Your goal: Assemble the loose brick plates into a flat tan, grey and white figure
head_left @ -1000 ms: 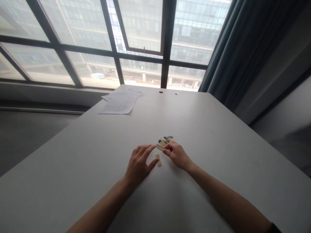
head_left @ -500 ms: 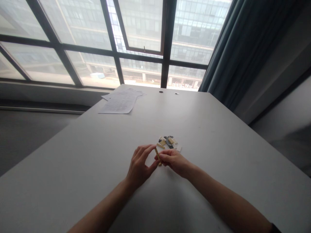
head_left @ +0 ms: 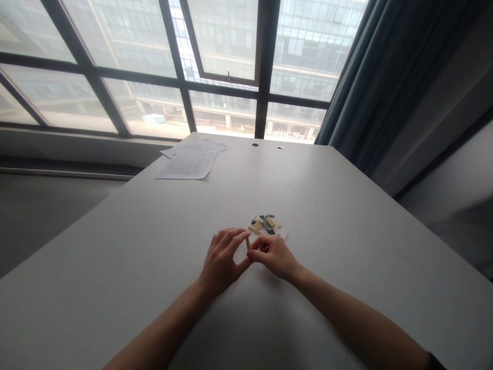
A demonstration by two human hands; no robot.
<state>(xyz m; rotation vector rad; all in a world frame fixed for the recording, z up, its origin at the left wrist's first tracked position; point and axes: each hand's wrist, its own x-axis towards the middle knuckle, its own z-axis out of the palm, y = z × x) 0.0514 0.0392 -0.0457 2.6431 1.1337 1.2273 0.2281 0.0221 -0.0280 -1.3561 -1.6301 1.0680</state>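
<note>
Between the fingertips and thumb of my left hand [head_left: 224,258] stands a narrow tan building brick [head_left: 248,243], held nearly upright. My right hand [head_left: 275,255] pinches at the lower end of the same brick, its thumb and bent forefinger close together; those fingers partly cover the brick. Just beyond the hands lies a small pile of building bricks [head_left: 268,224] in tan, white and dark grey. A long thin tan piece [head_left: 254,230] rests at the pile's near left edge, and a flat white piece [head_left: 284,235] at its right.
Both forearms reach over a white table [head_left: 154,267]. Printed papers [head_left: 188,163] lie at its far left, overlapping. Near the far edge are a dark round spot [head_left: 255,145] and a small white item [head_left: 280,148]. A dark curtain [head_left: 346,103] hangs at the right beside large windows.
The tan brick has turned more upright between my hands. My right hand has shifted its hold, its fingers now more bent, and the tan end seen below them is out of sight.
</note>
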